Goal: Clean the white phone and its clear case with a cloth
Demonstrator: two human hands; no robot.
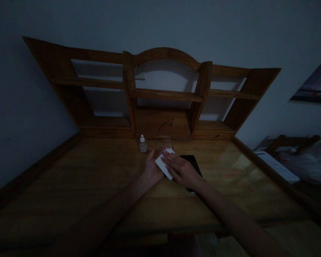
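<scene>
Eyeglasses point(164, 137) with a thin frame are at the middle of the desk, one temple arm pointing up and back. My left hand point(153, 167) is closed around their near side, partly hidden under a folded white cloth point(163, 166). From the right, my right hand point(180, 167) presses the cloth with its fingers over the glasses. A small clear dropper bottle point(142, 145) with a white cap stands upright behind my left hand. Partly beneath my right hand and wrist lies a black phone point(193, 163).
A wooden desk point(96, 185) carries a shelf unit point(166, 94) along its back, against the wall. Past the right desk edge are papers point(276, 166), a plastic bag point(310, 166) and a wooden chair point(294, 142). The scene is dim.
</scene>
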